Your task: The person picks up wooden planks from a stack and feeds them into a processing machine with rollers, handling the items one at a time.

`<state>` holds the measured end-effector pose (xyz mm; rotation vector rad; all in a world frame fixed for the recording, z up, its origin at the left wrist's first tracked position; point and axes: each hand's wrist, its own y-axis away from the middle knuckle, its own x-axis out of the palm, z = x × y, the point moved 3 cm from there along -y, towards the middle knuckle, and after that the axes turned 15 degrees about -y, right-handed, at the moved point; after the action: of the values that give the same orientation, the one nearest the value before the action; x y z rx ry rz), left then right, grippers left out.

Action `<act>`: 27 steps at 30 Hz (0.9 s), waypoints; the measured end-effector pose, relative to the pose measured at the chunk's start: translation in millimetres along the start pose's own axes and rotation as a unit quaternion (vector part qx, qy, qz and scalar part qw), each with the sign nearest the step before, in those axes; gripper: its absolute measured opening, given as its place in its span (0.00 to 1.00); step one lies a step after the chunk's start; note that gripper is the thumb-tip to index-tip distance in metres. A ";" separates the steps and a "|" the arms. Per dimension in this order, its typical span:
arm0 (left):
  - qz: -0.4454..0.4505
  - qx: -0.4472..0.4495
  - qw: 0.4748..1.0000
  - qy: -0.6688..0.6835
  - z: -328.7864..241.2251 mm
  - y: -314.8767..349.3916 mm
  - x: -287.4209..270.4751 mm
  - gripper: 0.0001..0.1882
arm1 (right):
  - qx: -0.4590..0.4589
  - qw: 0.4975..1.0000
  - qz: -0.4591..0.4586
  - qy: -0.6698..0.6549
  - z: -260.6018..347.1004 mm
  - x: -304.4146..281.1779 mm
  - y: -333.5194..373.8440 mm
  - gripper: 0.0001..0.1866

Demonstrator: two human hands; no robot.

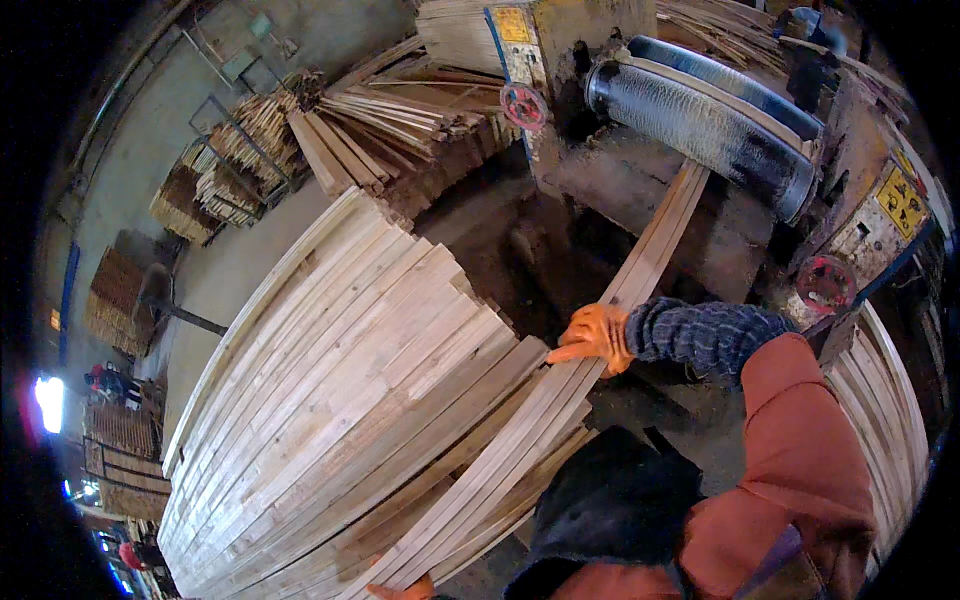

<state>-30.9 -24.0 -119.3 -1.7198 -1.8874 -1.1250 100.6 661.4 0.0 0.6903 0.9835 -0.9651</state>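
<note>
A bundle of long, narrow wooden strips (pixel 641 262) runs from the lower edge up to the metal roller (pixel 700 115) of a machine, its far end meeting the roller's underside. Partway along, my right hand (pixel 597 335), in an orange glove, is closed over the strips with one finger stretched across them. At the bottom edge my left hand (pixel 408 589), gloved in orange too, grips the near part of the same strips; most of it is cut off by the frame. Just left of the bundle lies a broad stack of pale boards (pixel 340 370).
Red handwheels (pixel 524 106) sit on both sides of the machine frame. More cut wood (pixel 390 125) is piled beyond the stack, and further boards (pixel 885 400) stand at the right. Racks of stacked wood (pixel 235 165) line the wall at the far left.
</note>
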 end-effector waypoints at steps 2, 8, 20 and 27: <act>0.046 -0.067 0.981 0.176 40.2 21.3 31.1 0.49 | 0.011 0.997 -0.013 0.071 -13.8 2.0 18.9 0.55; -0.087 -0.107 0.990 -0.027 140.2 87.0 105.5 0.41 | -0.072 0.992 0.029 -0.102 38.1 32.9 -10.2 0.57; 0.186 0.297 0.491 -0.798 103.0 149.8 236.4 0.24 | -0.102 0.988 -0.002 -0.114 59.2 45.5 -40.3 0.56; 0.171 0.295 0.227 -0.912 23.5 88.3 177.5 0.45 | -0.037 0.996 -0.033 -0.072 13.3 16.9 24.7 0.53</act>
<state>22.7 107.6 20.9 -2.2536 -1.3005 2.7638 131.6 654.9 -8.4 0.5210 0.9141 -1.0172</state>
